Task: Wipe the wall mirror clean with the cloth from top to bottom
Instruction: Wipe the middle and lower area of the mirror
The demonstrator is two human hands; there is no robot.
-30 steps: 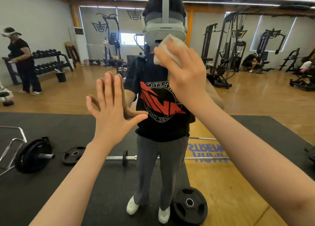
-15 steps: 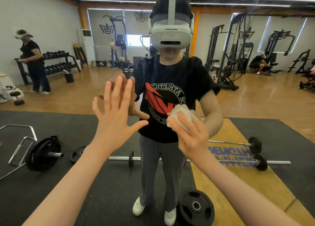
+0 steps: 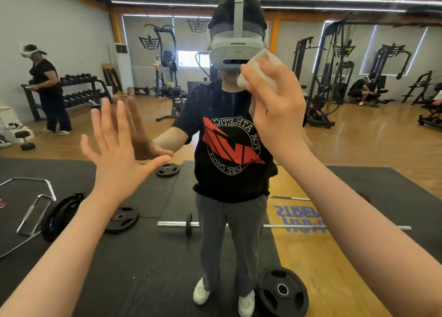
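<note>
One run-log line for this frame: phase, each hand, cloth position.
phase: wiping mirror | left hand: flat, fingers spread, at the glass | right hand: holds cloth | cloth: high, at headset level in reflection

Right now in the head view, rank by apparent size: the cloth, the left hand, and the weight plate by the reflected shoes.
1. left hand, nearest the camera, so enlarged
2. weight plate
3. cloth, partly hidden by the right hand
</note>
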